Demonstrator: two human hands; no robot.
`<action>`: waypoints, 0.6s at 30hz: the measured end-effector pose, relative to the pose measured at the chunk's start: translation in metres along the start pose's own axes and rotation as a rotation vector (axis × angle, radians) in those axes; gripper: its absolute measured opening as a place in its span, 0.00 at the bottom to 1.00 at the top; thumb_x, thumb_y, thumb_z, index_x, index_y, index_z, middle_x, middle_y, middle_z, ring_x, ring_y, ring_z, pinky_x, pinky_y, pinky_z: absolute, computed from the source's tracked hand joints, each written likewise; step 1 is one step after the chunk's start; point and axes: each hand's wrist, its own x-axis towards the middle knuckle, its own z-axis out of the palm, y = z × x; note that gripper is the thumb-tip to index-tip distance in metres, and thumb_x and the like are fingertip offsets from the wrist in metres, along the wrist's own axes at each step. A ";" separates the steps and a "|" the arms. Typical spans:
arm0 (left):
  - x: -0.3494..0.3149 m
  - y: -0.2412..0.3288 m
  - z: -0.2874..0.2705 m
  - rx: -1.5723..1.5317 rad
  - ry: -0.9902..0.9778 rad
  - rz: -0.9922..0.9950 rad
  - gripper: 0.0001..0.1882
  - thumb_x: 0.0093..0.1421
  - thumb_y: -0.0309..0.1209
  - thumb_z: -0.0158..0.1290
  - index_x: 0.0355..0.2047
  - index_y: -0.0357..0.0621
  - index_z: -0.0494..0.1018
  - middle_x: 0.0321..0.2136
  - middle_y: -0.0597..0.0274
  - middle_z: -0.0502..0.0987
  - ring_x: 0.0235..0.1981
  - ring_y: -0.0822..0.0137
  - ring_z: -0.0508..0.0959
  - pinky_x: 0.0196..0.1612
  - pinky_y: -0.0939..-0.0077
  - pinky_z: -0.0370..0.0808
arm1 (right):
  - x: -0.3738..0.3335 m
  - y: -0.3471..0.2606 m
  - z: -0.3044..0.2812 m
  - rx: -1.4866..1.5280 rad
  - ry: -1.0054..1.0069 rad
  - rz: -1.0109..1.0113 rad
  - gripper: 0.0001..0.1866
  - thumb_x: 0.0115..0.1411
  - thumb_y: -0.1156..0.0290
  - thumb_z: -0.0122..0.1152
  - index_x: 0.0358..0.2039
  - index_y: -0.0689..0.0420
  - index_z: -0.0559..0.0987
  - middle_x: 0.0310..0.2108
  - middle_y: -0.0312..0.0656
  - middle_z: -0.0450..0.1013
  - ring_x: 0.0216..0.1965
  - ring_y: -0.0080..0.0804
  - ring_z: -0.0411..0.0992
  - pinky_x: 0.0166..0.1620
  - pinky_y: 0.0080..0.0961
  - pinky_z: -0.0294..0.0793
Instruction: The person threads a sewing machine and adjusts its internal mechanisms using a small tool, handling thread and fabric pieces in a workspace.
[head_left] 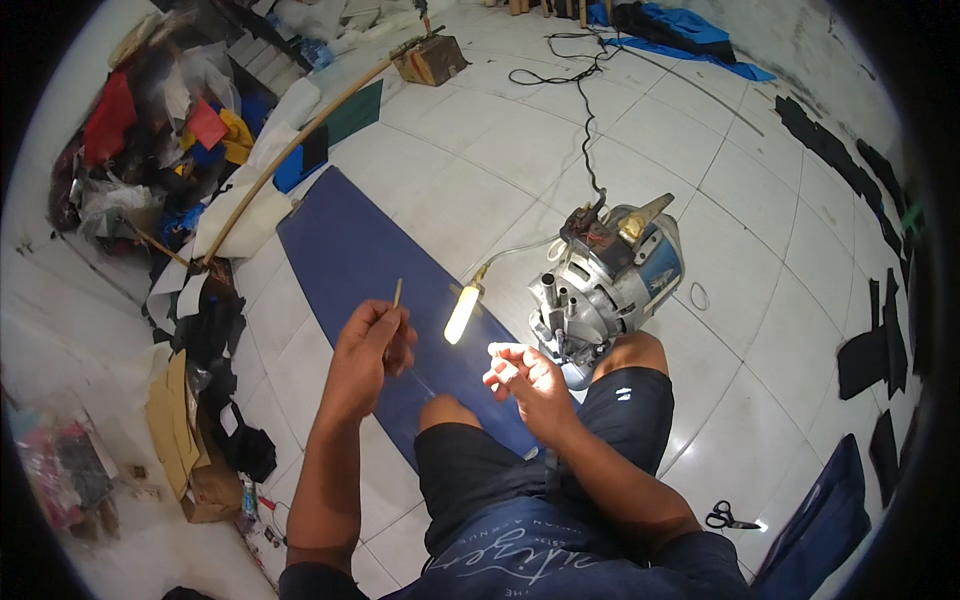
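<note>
While the person sits w/ knees apart over a long, smooth, dark-blue sheet (365, 235) on the white-tiled floor (480, 130), both bare hands are raised in front, well apart, palms turned roughly inward. The L hand (372, 350) is narrowed to a pinch: thumb & fingertips hold a short, thin, yellowish stick (398, 292), which sticks up past the fingers, nearly upright. The R hand (530, 385) has its fingers curled w/ thumb close to the index finger; can't tell if there's anything tiny b/w the tips, as glare washes them out. B/w the hands & a bit farther out is a lit, white, tube-shaped lamp (461, 314) on a thin pale cord. To the R, just beyond the person's R knee, is a bulky grey-and-blue metal machine (615, 280) w/ short metal tubes facing the person and a black cable (585, 130) running off its far side. Near the R elbow, on the floor, lies a pair of black-handled scissors (730, 517), well apart from either hand.
</note>
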 end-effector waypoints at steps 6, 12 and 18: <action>0.055 0.016 0.012 0.101 -0.139 -0.049 0.12 0.61 0.36 0.55 0.36 0.39 0.75 0.21 0.73 0.68 0.22 0.78 0.67 0.25 0.82 0.62 | 0.028 0.016 -0.007 -0.164 0.066 -0.110 0.18 0.66 0.71 0.52 0.54 0.66 0.69 0.38 0.46 0.75 0.35 0.26 0.74 0.41 0.23 0.74; 0.091 0.014 0.019 0.313 -0.367 -0.111 0.19 0.59 0.33 0.58 0.45 0.31 0.75 0.27 0.64 0.74 0.23 0.75 0.69 0.31 0.77 0.69 | 0.052 0.023 -0.006 -0.033 0.087 -0.115 0.15 0.65 0.68 0.53 0.51 0.58 0.72 0.36 0.40 0.74 0.32 0.23 0.73 0.35 0.20 0.73; 0.117 0.002 0.030 0.349 -0.457 -0.180 0.20 0.58 0.34 0.59 0.47 0.34 0.75 0.27 0.67 0.74 0.22 0.77 0.66 0.31 0.79 0.68 | 0.069 0.029 -0.006 0.132 0.080 -0.091 0.15 0.65 0.66 0.53 0.49 0.56 0.72 0.36 0.38 0.74 0.31 0.22 0.72 0.33 0.19 0.72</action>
